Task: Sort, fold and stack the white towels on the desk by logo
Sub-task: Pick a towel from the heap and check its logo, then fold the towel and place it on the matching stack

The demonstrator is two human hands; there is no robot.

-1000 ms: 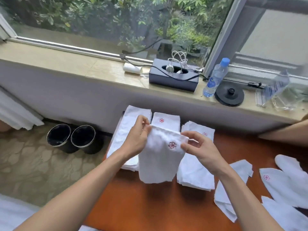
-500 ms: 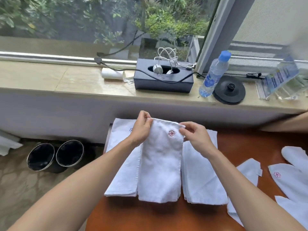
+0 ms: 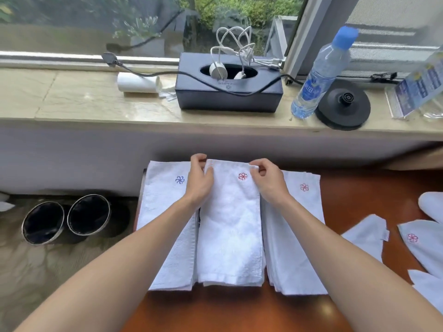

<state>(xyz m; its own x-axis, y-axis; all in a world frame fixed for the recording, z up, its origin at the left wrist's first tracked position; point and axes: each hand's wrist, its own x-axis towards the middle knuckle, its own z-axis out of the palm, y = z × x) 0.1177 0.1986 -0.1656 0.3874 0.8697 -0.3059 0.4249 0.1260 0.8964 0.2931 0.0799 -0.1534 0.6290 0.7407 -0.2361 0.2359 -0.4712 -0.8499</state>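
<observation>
Three stacks of folded white towels lie side by side on the orange-brown desk (image 3: 239,312). The left stack (image 3: 165,226) shows a blue flower logo, the right stack (image 3: 297,236) a pale red one. On the middle stack lies a folded towel with a red flower logo (image 3: 230,226). My left hand (image 3: 199,180) pinches its far left corner. My right hand (image 3: 268,180) pinches its far right corner. Loose unfolded towels (image 3: 422,245), one with a red logo, lie at the desk's right.
A stone windowsill (image 3: 84,101) runs behind the desk, holding a dark tissue box with white cables (image 3: 227,89), a water bottle (image 3: 321,73), a black kettle base (image 3: 342,109) and a paper roll (image 3: 136,83). Two black bins (image 3: 64,219) stand on the floor at the left.
Both hands lowered the red-logo towel from the air onto the middle stack, where it now lies flat. The camera view tilted down and closer.
</observation>
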